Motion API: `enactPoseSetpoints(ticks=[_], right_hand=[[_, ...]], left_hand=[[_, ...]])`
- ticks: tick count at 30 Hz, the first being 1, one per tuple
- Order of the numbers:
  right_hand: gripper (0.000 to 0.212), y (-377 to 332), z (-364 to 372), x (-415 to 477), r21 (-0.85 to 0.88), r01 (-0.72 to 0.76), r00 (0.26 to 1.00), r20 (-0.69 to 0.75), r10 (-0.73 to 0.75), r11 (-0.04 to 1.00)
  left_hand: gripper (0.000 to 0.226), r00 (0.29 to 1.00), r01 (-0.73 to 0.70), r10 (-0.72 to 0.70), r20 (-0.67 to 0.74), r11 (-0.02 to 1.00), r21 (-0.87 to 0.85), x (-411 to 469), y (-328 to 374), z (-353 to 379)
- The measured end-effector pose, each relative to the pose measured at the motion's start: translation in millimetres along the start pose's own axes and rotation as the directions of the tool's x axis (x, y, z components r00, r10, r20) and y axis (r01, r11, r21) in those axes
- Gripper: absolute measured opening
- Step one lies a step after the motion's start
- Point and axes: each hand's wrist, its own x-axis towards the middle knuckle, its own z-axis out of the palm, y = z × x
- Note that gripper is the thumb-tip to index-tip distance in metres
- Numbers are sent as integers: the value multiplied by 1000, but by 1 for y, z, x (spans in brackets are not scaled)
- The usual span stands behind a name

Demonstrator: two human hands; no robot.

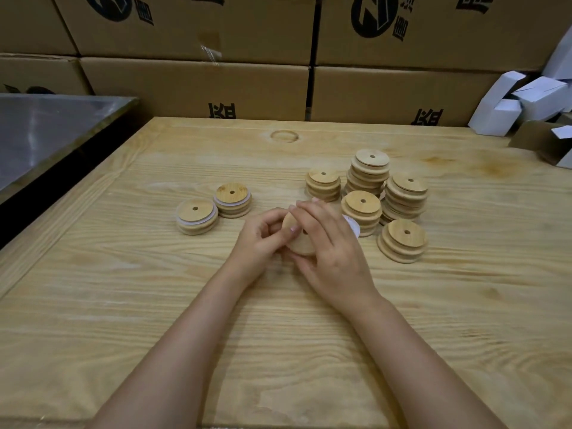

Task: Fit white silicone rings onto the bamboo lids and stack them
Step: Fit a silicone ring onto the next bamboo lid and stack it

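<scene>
Both our hands meet at the centre of the frame, just above the pale wooden worktop (154,305). Our left hand (263,238) has its fingers (275,222) curled in, pinching the left edge of a bamboo lid (298,244). Our right hand (335,252) comes over the lid from the other side, fingers bent across its top and thumb tucked under the near edge, so the lid is clamped between the two hands and tilted toward us.

A bit of white silicone ring (353,226) peeks out past the right hand's knuckles; we cannot tell whether it touches the lid.

To the left of the hands sit two short stacks of lids, the near stack (196,216) and the far stack (232,199), just beside each other, each showing a white band between the wood layers.

To the right of the hands, a cluster of plain lid stacks (405,196) stands close together, five of them, the tallest at the back.

Along the top of the frame runs a wall of cardboard boxes (192,88). In the upper right lie small white cartons (507,100), and a metal surface (46,125) fills the upper left.
</scene>
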Motion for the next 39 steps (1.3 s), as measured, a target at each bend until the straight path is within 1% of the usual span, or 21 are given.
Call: enactPoseSetpoints(ticks=[2,3,5,7,9,10,11,13,15,17,20,22,24,29,32,34,37,39], right_hand=[[61,2,-1,-1,13,-32,999,20,32,999],[63,3,-2,-1,21,-64,998,18,64,998],[60,4,-4,0,26,-177,983,-38,178,984],[48,9,-6,1,20,-339,927,-163,338,940],[37,16,-8,1,-14,-511,829,-274,488,860],[33,21,-9,0,-57,-578,789,-297,538,814],[31,26,-9,-1,-113,-627,762,-290,578,770],[31,35,-9,-4,-212,-682,731,-216,647,700],[26,39,-9,-7,-277,-690,719,-157,677,668],[19,40,-7,-9,-320,-677,724,-128,677,663],[21,40,-5,-10,-326,-685,711,-105,695,652],[22,40,-5,-9,-320,-692,705,-111,700,647],[19,39,-5,-9,-304,-689,714,-133,687,658],[9,37,-5,-10,-307,-635,771,-191,608,709],[4,35,-7,-9,-254,-605,795,-256,550,755],[4,31,-9,-6,-194,-563,813,-306,496,803],[5,21,-11,-2,-34,-461,841,-337,424,887],[11,14,-12,-1,57,-383,864,-331,379,922]], left_hand=[[10,1000,10,-9,-29,999,51,2,-2,1],[10,998,21,-15,-65,996,84,2,-3,1],[13,988,52,-35,-153,992,111,4,-5,-1],[14,975,73,-46,-219,990,117,6,-8,-2],[14,968,84,-53,-244,990,116,8,-10,-3],[14,969,86,-55,-242,989,120,9,-10,-4],[15,970,87,-56,-236,988,125,9,-11,-3],[19,974,84,-55,-221,989,123,8,-11,-3],[21,975,87,-62,-213,990,111,7,-10,-2],[19,977,95,-71,-202,990,109,7,-10,-2],[17,978,103,-80,-191,988,115,6,-10,-3],[18,979,105,-82,-188,988,115,6,-10,-3],[19,979,108,-84,-188,987,119,6,-9,-3],[18,971,126,-98,-216,985,117,7,-9,-4],[14,968,135,-110,-225,986,95,7,-9,-5],[15,967,133,-118,-226,990,51,8,-8,-5],[18,964,134,-133,-228,991,-11,8,-5,-6],[19,962,129,-137,-236,990,-49,8,-4,-6]])
